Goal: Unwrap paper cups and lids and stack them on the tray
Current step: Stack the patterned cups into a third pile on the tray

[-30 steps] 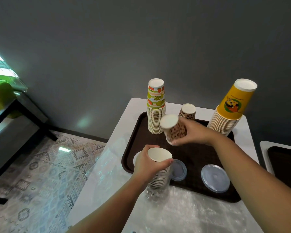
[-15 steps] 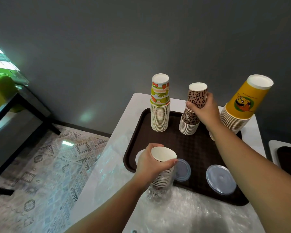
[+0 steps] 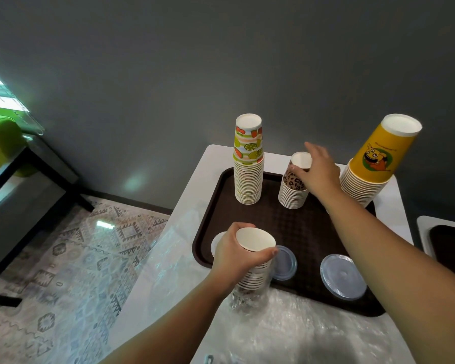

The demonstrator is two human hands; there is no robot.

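while the left hand [image 3: 237, 254] grips a wrapped cup stack [image 3: 255, 269] at the brown tray [image 3: 294, 227] edge, hiding a lid, the right hand [image 3: 319, 170] rests open-fingered against the leopard-print cup stack [image 3: 293, 189], its fingertips blurred.

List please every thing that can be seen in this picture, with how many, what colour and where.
tray: one, dark brown, on the white table
white table: one, under the tray
fruit-print cup stack: one, upside down, tray's far left
leopard-print cup stack: one, brown, upside down, tray's far middle
yellow cup stack: one, upside down, far right
clear lids: two plain to see, near edge of tray; a third pale disc shows behind the left hand
plastic wrap: clear, on the table's near side
second tray: dark, at right edge
patterned rug: on the floor, left
left hand: grips a wrapped cup stack
right hand: touches the leopard-print stack
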